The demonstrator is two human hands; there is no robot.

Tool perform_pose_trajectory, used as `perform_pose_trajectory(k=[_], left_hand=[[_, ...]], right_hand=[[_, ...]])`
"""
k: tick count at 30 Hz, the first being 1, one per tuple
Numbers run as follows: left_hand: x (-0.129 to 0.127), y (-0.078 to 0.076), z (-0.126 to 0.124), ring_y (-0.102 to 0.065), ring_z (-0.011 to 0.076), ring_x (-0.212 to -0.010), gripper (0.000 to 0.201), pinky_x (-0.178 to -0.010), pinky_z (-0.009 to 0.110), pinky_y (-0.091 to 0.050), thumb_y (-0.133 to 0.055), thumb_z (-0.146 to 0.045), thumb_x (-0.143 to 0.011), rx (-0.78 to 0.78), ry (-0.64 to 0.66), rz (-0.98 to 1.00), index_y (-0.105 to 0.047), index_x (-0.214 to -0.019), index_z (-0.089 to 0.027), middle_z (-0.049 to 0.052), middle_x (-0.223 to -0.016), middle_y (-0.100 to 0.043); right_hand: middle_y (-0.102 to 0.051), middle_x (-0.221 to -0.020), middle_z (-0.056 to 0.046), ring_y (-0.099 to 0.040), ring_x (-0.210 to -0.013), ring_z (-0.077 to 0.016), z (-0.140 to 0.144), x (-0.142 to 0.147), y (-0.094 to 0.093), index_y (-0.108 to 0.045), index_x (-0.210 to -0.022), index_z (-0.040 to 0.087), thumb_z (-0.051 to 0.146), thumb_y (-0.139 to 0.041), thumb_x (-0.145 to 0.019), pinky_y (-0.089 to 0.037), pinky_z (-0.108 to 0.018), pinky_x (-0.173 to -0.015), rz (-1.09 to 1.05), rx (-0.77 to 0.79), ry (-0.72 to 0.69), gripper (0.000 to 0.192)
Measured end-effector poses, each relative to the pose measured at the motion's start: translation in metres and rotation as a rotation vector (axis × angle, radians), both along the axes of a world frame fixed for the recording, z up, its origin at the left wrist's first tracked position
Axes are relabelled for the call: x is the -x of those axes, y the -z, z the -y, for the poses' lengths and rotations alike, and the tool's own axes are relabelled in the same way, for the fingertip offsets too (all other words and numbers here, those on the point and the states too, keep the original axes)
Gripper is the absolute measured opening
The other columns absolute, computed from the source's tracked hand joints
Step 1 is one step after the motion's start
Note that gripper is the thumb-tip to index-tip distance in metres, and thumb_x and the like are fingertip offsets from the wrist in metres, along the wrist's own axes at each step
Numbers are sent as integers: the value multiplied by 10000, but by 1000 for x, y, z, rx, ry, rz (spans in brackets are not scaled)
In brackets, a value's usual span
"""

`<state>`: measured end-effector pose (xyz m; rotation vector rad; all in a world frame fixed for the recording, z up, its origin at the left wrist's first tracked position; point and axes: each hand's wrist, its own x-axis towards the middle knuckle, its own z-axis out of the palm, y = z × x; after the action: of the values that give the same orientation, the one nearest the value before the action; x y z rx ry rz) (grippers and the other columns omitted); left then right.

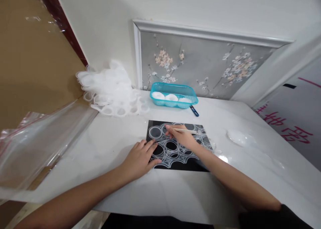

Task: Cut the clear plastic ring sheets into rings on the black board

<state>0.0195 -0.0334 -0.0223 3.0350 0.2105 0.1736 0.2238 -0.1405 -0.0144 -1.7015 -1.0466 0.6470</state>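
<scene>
A black mat (193, 165) lies on the white table, and on it rests a translucent plastic sheet (167, 161) patterned with rings and round openings. My left hand (141, 155) is spread flat at the left side of the sheet, fingertips pressing on it. In my right hand (182, 135) is a slim white pen-shaped tool (185, 130), gripped between thumb and fingers over the sheet's upper middle. Its tip points left and is too small to make out; the back end extends right past the hand. The right hand and forearm cover part of the sheet.
Behind the mat stands a turquoise plastic basket (175, 86) holding white rounded pieces (171, 97). Beside it lies a dark blue utility knife (194, 111). Ring-cut translucent sheets (107, 83) are piled at left, near a cardboard box (32, 62) and clear plastic bag (50, 138). Clear film (237, 137) lies right.
</scene>
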Motion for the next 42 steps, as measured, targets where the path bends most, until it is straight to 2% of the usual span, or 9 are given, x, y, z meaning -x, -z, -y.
perform_pose_trajectory(k=[4, 6, 9, 17, 23, 28, 35, 39, 42], left_hand=[[2, 1, 0, -460, 295, -1118, 588, -888, 412, -408, -428, -572, -919, -23, 9, -41, -502, -1327, -154, 80, -1403, -469], [3, 1, -1, -447, 296, -1131, 580, -896, 413, -397, -415, -571, -924, -20, 10, -36, -505, -1324, -162, 75, -1402, -471], [4, 3, -1, -450, 295, -1121, 573, -894, 416, -391, -404, -571, -929, -10, 19, -28, -514, -1316, -163, 84, -1406, -462], [2, 3, -2, -450, 315, -1116, 577, -895, 431, -374, -438, -563, -917, -12, 27, -36, -508, -1303, -140, 98, -1390, -474], [1, 3, -1, -445, 315, -1129, 564, -902, 419, -361, -420, -564, -925, -29, 25, -54, -509, -1298, -151, 100, -1387, -476], [3, 5, -2, -443, 313, -1120, 563, -901, 429, -363, -425, -557, -926, -24, 23, -37, -503, -1304, -148, 101, -1392, -468], [2, 6, -3, -442, 322, -1114, 558, -886, 441, -370, -423, -552, -926, 5, 29, -20, -506, -1303, -149, 107, -1383, -474], [0, 2, -4, -448, 314, -1076, 553, -869, 439, -375, -454, -555, -910, 32, 36, -22, -515, -1294, -162, 96, -1367, -492], [-1, -2, -4, -453, 307, -1054, 566, -862, 429, -381, -484, -561, -889, 49, 44, -42, -515, -1297, -171, 82, -1373, -491]], right_hand=[[-697, -727, -74, -576, -551, -150, -25, 6, 15, -708, -926, 124, 531, -670, -725, -469, -280, -541, -163, -35, -47, 455], [-690, -697, -72, -573, -544, -145, -28, 8, 19, -705, -872, 121, 520, -656, -743, -468, -276, -535, -147, -34, -80, 421], [-690, -697, -74, -626, -654, -174, -29, 10, 21, -693, -766, 136, 490, -626, -785, -501, -299, -633, -65, -51, -131, 361], [-695, -720, -61, -656, -731, -193, -28, 11, 21, -702, -852, 144, 431, -601, -820, -513, -317, -696, -7, 0, -199, 306], [-680, -691, -55, -635, -672, -188, -27, 12, 20, -716, -865, 152, 412, -602, -817, -496, -303, -619, 57, 18, -195, 288], [-711, -883, -81, -655, -806, -208, -23, 13, 22, -723, -882, 163, 406, -613, -815, -511, -323, -698, 82, -41, -169, 275], [-716, -923, -79, -660, -854, -222, -21, 14, 19, -723, -891, 184, 361, -605, -838, -521, -355, -744, 133, -48, -174, 220], [-709, -985, -79, -638, -956, -240, -19, 18, 25, -722, -896, 199, 316, -567, -879, -498, -410, -841, 382, -147, -193, 195], [-703, -1056, -45, -559, -1146, -264, -17, 17, 29, -711, -969, 235, 248, -524, -907, -390, -486, -1005, 669, -193, -304, 198]])
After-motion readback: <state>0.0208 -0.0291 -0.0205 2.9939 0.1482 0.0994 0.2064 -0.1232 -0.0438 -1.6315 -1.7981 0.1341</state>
